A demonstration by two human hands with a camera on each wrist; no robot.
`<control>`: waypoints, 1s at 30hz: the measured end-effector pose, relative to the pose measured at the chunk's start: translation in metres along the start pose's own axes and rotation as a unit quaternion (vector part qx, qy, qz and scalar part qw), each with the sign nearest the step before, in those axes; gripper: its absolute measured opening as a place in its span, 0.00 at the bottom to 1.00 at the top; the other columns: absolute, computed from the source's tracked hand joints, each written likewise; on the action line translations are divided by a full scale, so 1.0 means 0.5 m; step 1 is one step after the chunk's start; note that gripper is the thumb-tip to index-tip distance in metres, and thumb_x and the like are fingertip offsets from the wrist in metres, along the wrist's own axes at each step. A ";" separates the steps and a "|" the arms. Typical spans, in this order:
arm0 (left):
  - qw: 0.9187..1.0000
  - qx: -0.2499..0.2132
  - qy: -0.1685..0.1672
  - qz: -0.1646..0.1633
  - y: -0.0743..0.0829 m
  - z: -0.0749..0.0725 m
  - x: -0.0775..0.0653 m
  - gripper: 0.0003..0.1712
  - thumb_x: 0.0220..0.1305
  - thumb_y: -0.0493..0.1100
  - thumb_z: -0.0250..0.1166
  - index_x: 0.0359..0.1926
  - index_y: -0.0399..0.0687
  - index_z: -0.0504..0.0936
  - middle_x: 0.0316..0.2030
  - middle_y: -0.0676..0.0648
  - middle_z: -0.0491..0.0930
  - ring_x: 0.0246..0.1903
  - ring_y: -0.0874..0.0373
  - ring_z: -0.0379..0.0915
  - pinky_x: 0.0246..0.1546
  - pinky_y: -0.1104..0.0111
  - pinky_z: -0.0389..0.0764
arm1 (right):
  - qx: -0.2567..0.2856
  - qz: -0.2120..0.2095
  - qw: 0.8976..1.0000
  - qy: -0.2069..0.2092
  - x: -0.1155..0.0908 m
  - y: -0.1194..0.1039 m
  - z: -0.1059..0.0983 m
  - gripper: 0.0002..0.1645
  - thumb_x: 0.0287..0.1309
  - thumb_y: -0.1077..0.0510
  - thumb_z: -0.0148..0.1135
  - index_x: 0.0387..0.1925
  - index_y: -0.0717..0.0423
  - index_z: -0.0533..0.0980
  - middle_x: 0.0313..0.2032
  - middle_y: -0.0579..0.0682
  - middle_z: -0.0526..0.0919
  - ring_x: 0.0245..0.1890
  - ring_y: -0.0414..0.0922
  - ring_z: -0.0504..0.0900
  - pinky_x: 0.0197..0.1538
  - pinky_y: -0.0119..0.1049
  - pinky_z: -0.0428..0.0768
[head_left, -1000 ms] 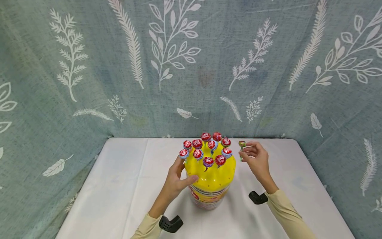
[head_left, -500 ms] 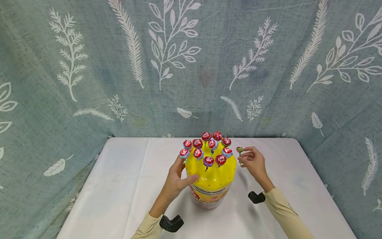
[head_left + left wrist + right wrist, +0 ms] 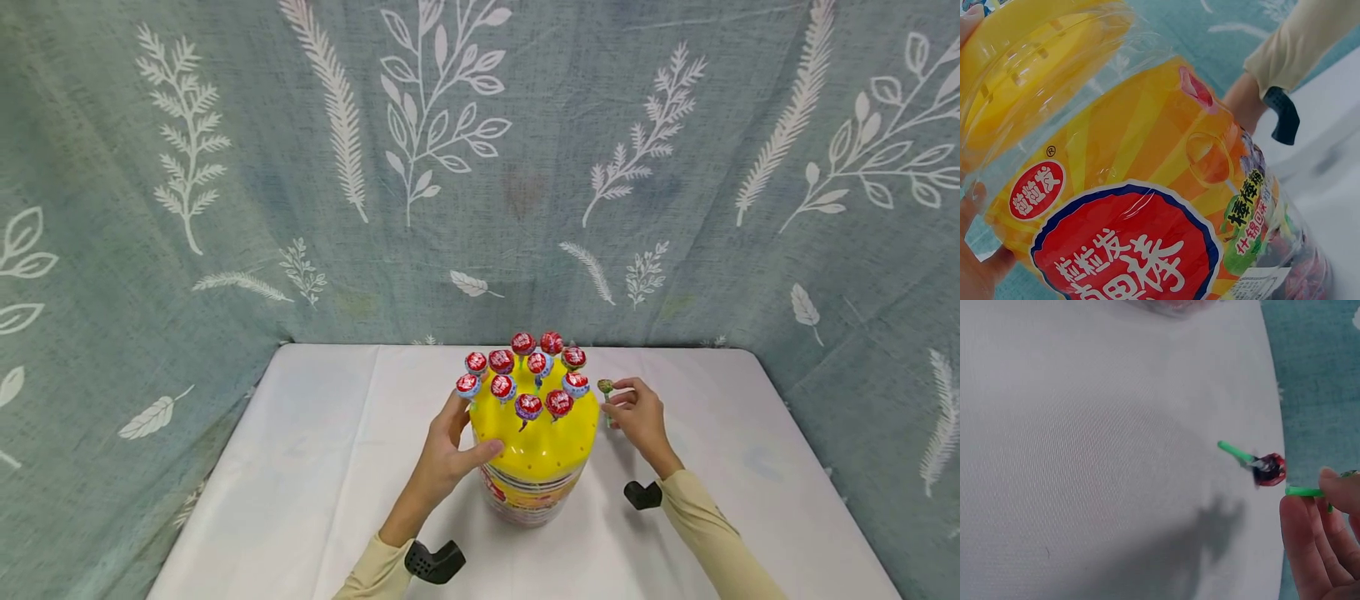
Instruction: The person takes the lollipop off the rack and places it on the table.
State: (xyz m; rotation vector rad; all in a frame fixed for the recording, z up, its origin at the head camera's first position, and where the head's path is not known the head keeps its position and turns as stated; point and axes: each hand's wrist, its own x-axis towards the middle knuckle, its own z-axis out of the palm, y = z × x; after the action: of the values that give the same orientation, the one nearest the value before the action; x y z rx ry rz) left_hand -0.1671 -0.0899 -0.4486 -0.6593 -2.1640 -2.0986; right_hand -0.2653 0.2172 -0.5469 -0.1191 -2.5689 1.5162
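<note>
A clear candy jar (image 3: 528, 500) with a yellow lid (image 3: 551, 446) stands upright on the table. Several red, blue and purple wrapped lollipops (image 3: 528, 407) stick up from holes in that lid. My left hand (image 3: 442, 454) grips the lid's left side, its thumb lying on top. Right of the jar, my right hand (image 3: 640, 421) pinches a lollipop (image 3: 605, 387) by its green stick (image 3: 1304, 491), head up and apart from the lid. Another lollipop (image 3: 1267, 469), dark and red with a green stick, appears on the table in the right wrist view.
The white-covered table (image 3: 360, 450) meets a grey-green leaf-patterned curtain (image 3: 480, 208) at the back and sides. In the left wrist view, the jar's printed label (image 3: 1141, 181) fills much of the frame, with wrapped candies (image 3: 1307, 269) inside at the bottom.
My right hand has come down and slightly toward the person with its lollipop, staying beside the jar. The left hand keeps its grip on the lid. The view has shifted slightly.
</note>
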 end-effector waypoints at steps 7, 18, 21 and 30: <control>1.000 -0.001 0.001 -0.001 0.000 0.001 -0.002 0.44 0.56 0.47 0.67 0.71 0.59 0.57 0.68 0.54 0.60 0.65 0.55 0.56 0.64 0.47 0.55 | -0.017 0.052 0.999 0.002 0.009 0.003 0.003 0.24 0.47 0.68 0.70 0.46 0.64 0.71 0.31 0.61 0.82 0.20 0.47 0.80 0.19 0.40 0.80; 1.000 0.000 0.003 0.001 0.005 0.001 -0.004 0.44 0.56 0.47 0.67 0.71 0.60 0.56 0.68 0.55 0.59 0.66 0.55 0.55 0.64 0.46 0.54 | -0.034 0.099 0.994 0.006 0.011 0.037 0.015 0.23 0.50 0.66 0.68 0.47 0.65 0.70 0.34 0.63 0.80 0.18 0.45 0.78 0.18 0.30 0.76; 1.000 0.001 0.004 -0.001 0.006 0.000 -0.005 0.44 0.56 0.47 0.67 0.71 0.60 0.56 0.68 0.55 0.59 0.66 0.56 0.54 0.64 0.46 0.53 | -0.029 0.102 0.994 0.015 0.013 0.045 0.023 0.22 0.51 0.65 0.68 0.47 0.65 0.70 0.34 0.62 0.79 0.17 0.44 0.77 0.16 0.27 0.74; 1.000 -0.003 0.005 -0.002 0.006 0.001 -0.006 0.44 0.56 0.46 0.67 0.71 0.64 0.57 0.68 0.55 0.59 0.66 0.55 0.56 0.64 0.47 0.54 | -0.059 0.069 0.995 0.027 0.019 0.047 0.033 0.16 0.49 0.66 0.69 0.40 0.64 0.73 0.30 0.60 0.79 0.14 0.44 0.75 0.16 0.27 0.74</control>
State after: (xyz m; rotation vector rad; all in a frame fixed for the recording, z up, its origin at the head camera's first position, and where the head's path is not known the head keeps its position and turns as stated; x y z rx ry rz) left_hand -0.1634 -0.0902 -0.4468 -0.6453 -2.1562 -2.1070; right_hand -0.2779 0.2156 -0.5743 -0.3553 -2.6548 1.3824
